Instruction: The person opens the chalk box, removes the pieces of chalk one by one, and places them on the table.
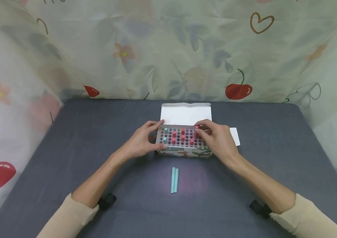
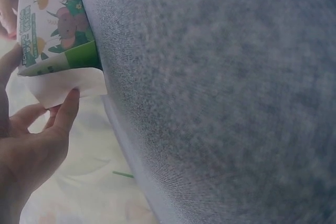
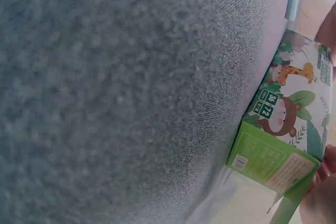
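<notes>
counting clock hours from the box [image 1: 183, 153] near mid-table, reaches in at eight o'clock in a beige left sleeve [image 1: 67, 218], with a black device [image 1: 107, 201] by the cuff. grips the box's left end at nine o'clock with the left hand [image 1: 140, 140], thumb on the front edge and index finger at the back corner, spread wide apart; in the left wrist view, touches a white flap [image 2: 68, 85] with a fingertip. has two teal sticks [image 1: 165, 139] upright in the box's holes toward nine o'clock, then five red sticks [image 1: 174, 134] rightward of those. shows two loose teal sticks [image 1: 172, 180] side by side at six o'clock on the dark grey table [image 1: 216, 198], and the white lid [image 1: 186, 114] folded back at twelve. pinches one more red stick [image 1: 196, 127], upright over the right part of the box, between thumb and forefinger of the right hand [image 1: 219, 138] at three o'clock; cannot tell the exact place of its lower end. extends a beige right sleeve [image 1: 308, 218] to four o'clock.
</notes>
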The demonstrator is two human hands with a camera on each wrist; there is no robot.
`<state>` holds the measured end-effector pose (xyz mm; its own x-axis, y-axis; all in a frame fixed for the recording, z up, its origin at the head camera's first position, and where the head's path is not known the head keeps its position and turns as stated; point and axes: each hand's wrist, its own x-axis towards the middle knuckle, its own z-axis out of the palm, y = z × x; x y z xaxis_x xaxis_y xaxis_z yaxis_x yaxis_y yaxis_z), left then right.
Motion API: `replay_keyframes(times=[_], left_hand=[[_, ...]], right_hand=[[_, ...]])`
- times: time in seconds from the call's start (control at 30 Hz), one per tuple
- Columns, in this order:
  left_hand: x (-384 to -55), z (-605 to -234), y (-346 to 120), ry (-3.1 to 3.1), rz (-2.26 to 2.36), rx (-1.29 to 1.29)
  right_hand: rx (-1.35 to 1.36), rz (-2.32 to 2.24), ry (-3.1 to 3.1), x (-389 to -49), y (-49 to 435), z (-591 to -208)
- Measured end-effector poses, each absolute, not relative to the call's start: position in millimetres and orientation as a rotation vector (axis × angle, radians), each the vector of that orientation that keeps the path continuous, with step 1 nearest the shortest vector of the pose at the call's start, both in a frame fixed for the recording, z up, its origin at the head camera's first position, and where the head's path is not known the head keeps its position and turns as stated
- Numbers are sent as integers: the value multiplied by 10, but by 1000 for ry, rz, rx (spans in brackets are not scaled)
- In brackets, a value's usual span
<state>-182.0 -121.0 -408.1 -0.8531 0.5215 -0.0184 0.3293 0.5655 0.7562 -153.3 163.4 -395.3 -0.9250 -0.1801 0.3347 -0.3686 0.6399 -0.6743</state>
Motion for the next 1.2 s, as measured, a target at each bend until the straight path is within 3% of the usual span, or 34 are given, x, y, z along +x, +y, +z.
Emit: replay_keyframes(times=[0.37,1.2], left_hand=[[-1813,-4081,-1217,2604,1097,728],[-1825,-4067,-1211,2602,1099,719]], right_hand=[[505,1188,-2396,-1547,1692,-3956],[350,1886,-2435,-1251,1623,-3831]])
